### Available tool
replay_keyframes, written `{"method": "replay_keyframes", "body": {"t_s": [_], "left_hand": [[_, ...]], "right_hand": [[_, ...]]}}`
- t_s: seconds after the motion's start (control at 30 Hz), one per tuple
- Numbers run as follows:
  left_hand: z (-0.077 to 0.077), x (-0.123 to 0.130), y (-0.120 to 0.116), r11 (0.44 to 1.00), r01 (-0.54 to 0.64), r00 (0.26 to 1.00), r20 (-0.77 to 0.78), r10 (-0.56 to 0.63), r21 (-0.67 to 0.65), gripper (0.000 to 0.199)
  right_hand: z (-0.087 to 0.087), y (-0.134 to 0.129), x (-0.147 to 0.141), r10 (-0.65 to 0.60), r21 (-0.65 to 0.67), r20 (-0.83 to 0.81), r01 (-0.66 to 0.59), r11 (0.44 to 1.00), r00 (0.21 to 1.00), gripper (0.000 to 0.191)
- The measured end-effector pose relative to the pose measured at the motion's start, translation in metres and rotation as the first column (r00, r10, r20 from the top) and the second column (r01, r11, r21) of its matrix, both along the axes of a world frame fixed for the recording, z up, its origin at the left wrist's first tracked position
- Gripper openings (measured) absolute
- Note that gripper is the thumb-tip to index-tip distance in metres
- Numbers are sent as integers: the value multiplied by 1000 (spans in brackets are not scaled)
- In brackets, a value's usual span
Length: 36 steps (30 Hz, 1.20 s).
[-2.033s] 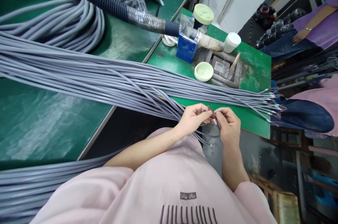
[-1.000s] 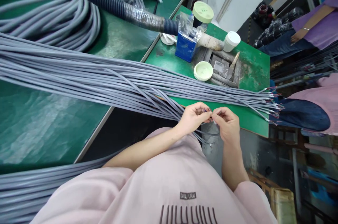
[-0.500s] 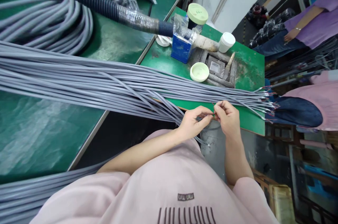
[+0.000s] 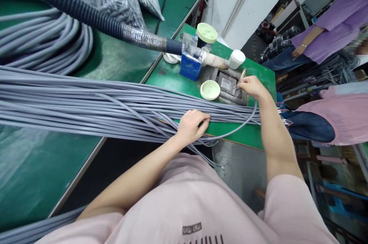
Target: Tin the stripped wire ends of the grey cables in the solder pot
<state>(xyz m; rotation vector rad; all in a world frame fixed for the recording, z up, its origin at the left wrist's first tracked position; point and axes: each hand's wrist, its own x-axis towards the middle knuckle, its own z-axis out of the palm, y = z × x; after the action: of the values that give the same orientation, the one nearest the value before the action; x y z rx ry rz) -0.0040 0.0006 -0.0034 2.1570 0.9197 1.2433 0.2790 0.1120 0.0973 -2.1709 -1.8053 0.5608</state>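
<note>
My right hand (image 4: 249,84) is closed over the square solder pot (image 4: 228,83), pinching the end of a grey cable (image 4: 244,123) that curves down and left from it. A pale-handled tool (image 4: 243,73) stands just behind the fingertips. On the near side of the long grey cable bundle (image 4: 129,110), my left hand (image 4: 193,123) has thumb and index finger curved with a gap between them. Nothing shows in that gap. Left of the pot lies a pale green round dish (image 4: 210,90).
A ribbed hose (image 4: 109,29) crosses from the upper left to a blue box (image 4: 190,66). Behind the pot stand a white jar (image 4: 237,59) and a green-lidded container (image 4: 206,33). Coiled cables (image 4: 69,41) lie left. Two people stand at the right.
My right hand has moved up and away from my left hand to the pot with a cable end. My left hand has moved left and its fingers have parted. The view has shifted slightly.
</note>
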Motion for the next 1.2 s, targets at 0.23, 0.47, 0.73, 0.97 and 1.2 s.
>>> {"method": "replay_keyframes", "body": {"t_s": [0.23, 0.47, 0.73, 0.97, 1.2], "left_hand": [[3, 0, 0, 999, 7, 1000, -20, -6, 42, 12], [2, 0, 1, 999, 14, 1000, -21, -13, 51, 12], [1, 0, 1, 996, -1, 1000, -17, 3, 91, 10], [-2, 1, 1, 992, -29, 1000, -1, 29, 122, 9], [-4, 1, -1, 995, -38, 998, -45, 42, 94, 11]], "right_hand": [[-20, 44, 0, 70, -164, 236, -31, 986, 969, 16], [-30, 51, -3, 128, -224, 316, -58, 973, 940, 12], [-29, 51, -5, 128, -225, 368, -45, 973, 921, 9], [-3, 14, -10, 27, -22, 64, -26, 999, 998, 20], [43, -85, -52, 3, 187, -308, 58, 981, 951, 18]]}}
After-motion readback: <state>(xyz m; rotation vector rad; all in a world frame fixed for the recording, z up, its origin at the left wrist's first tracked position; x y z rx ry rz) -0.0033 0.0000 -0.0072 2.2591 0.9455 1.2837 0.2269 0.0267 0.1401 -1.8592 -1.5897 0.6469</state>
